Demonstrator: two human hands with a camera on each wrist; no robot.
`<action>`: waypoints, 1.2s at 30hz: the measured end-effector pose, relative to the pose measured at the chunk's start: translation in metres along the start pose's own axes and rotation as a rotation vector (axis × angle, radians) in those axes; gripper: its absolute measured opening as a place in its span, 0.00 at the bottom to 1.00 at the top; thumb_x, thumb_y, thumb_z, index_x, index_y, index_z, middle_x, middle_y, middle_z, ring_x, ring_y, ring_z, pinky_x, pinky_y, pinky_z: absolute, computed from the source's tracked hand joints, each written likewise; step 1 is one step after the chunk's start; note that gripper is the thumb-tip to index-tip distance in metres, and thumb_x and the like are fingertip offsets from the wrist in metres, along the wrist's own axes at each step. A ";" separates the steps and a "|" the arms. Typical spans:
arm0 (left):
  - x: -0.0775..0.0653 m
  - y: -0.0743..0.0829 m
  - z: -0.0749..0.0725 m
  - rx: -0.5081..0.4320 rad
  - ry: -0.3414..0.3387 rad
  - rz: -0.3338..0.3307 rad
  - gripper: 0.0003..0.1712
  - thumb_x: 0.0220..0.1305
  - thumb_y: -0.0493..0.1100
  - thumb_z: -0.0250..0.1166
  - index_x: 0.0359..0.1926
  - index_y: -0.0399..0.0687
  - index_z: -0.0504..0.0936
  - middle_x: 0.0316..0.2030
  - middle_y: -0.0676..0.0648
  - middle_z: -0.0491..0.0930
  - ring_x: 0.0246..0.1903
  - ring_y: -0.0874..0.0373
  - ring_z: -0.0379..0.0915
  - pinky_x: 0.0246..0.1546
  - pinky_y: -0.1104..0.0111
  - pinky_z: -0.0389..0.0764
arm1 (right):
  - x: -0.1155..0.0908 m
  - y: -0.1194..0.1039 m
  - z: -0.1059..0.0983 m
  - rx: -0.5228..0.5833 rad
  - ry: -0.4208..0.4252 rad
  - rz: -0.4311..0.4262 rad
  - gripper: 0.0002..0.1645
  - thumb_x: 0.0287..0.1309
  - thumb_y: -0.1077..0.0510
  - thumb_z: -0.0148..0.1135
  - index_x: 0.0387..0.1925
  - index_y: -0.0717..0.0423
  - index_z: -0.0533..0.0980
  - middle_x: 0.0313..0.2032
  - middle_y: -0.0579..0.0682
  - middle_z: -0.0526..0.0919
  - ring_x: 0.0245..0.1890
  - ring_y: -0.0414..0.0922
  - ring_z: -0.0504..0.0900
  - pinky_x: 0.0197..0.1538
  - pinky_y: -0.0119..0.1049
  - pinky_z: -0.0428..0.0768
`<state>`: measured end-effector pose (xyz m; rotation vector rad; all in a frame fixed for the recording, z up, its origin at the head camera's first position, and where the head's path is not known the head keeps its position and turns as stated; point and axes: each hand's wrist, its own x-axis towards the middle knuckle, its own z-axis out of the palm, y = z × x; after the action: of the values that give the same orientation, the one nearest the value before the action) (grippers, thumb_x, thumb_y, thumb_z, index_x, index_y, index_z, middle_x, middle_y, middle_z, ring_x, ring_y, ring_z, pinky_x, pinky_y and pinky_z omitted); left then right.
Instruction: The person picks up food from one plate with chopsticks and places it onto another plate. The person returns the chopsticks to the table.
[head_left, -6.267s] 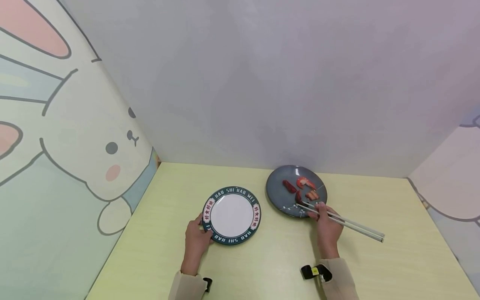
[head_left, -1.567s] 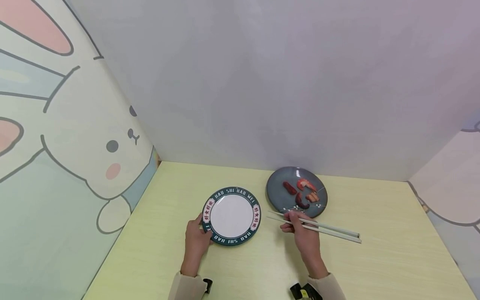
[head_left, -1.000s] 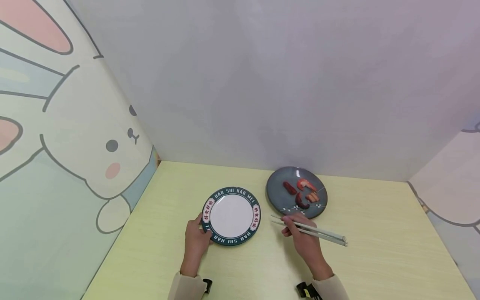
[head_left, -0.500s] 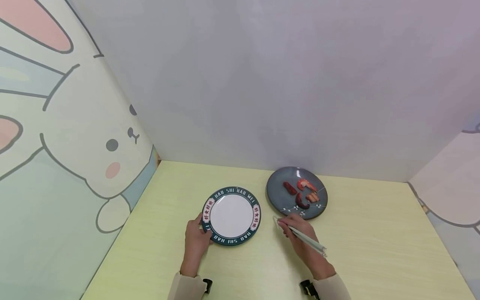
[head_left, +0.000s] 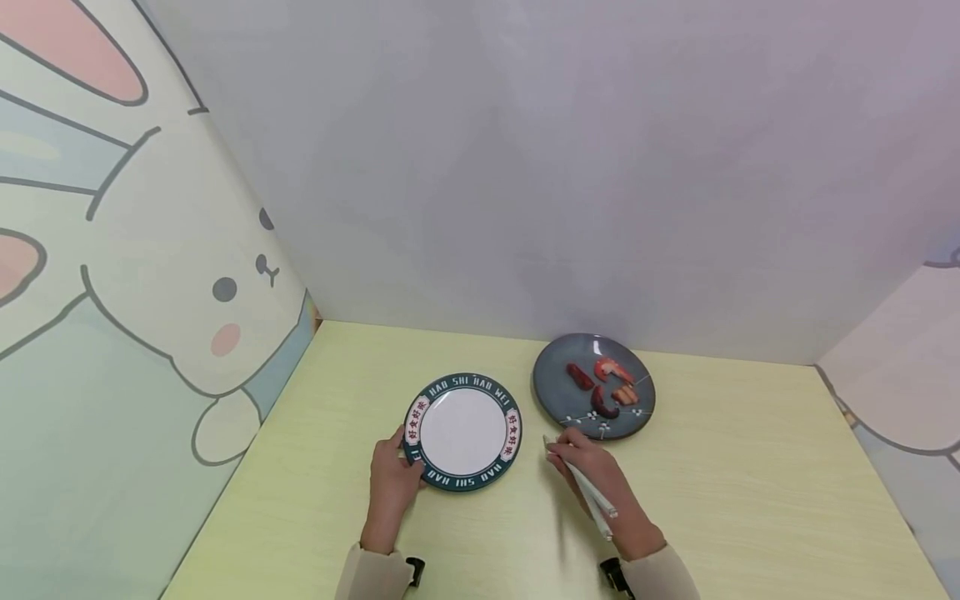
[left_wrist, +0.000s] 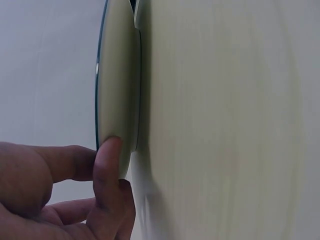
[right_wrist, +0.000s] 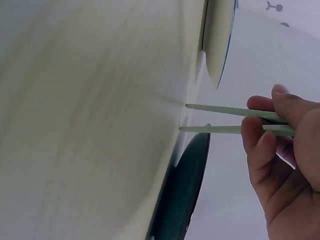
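My left hand pinches the lower left rim of a white plate with a dark green lettered border. In the left wrist view, fingers press the plate's underside at its edge. My right hand holds a pair of pale green chopsticks just in front of a grey-blue plate. Their tips are parted and close to the table between the plates; whether they touch it I cannot tell. On the grey-blue plate lie a shrimp, a dark curved piece, a red piece and a ridged orange-brown piece.
Both plates stand on a pale yellow table, the grey-blue one close to the grey back wall. A wall with a cartoon rabbit borders the table at the left, and another patterned wall at the right.
My right hand has drawn back from the grey-blue plate, where the chopsticks were at the dark curved piece. The chopsticks' rear ends have swung round toward me. My left hand stays on the white plate.
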<state>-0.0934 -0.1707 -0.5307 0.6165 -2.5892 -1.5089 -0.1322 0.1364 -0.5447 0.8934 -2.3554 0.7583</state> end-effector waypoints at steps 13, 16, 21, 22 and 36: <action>0.002 0.001 0.000 0.008 -0.005 -0.001 0.43 0.60 0.22 0.63 0.76 0.23 0.61 0.56 0.27 0.69 0.39 0.48 0.77 0.25 0.67 0.85 | 0.007 -0.010 -0.001 -0.141 -0.125 -0.031 0.13 0.48 0.66 0.82 0.35 0.50 0.87 0.30 0.39 0.67 0.26 0.33 0.64 0.24 0.27 0.67; 0.002 0.001 0.000 0.008 -0.004 0.003 0.43 0.60 0.22 0.63 0.76 0.23 0.61 0.55 0.28 0.69 0.38 0.48 0.77 0.25 0.67 0.84 | 0.007 -0.008 -0.002 -0.136 -0.149 -0.033 0.15 0.48 0.67 0.81 0.36 0.50 0.87 0.29 0.39 0.65 0.27 0.33 0.63 0.24 0.26 0.64; 0.002 0.000 0.000 0.008 -0.005 -0.007 0.43 0.60 0.22 0.63 0.76 0.23 0.61 0.56 0.27 0.69 0.38 0.48 0.77 0.24 0.67 0.84 | 0.007 -0.009 -0.009 -0.121 -0.230 -0.017 0.17 0.50 0.68 0.79 0.42 0.52 0.89 0.30 0.41 0.70 0.31 0.38 0.72 0.26 0.29 0.71; 0.002 0.000 0.000 0.006 -0.006 -0.010 0.43 0.60 0.23 0.63 0.76 0.23 0.61 0.57 0.27 0.68 0.38 0.48 0.77 0.24 0.67 0.84 | 0.007 -0.008 -0.010 -0.122 -0.240 -0.019 0.17 0.51 0.68 0.79 0.43 0.52 0.89 0.31 0.42 0.71 0.32 0.39 0.74 0.26 0.30 0.73; 0.000 0.000 -0.001 -0.002 -0.009 -0.007 0.43 0.60 0.22 0.63 0.76 0.22 0.61 0.55 0.27 0.69 0.38 0.48 0.76 0.24 0.67 0.85 | 0.010 0.003 -0.017 -0.091 -0.348 -0.046 0.17 0.47 0.72 0.78 0.39 0.54 0.89 0.28 0.41 0.78 0.31 0.39 0.78 0.31 0.33 0.81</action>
<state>-0.0935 -0.1716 -0.5299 0.6201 -2.5943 -1.5194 -0.1364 0.1448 -0.5267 1.1099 -2.6325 0.5048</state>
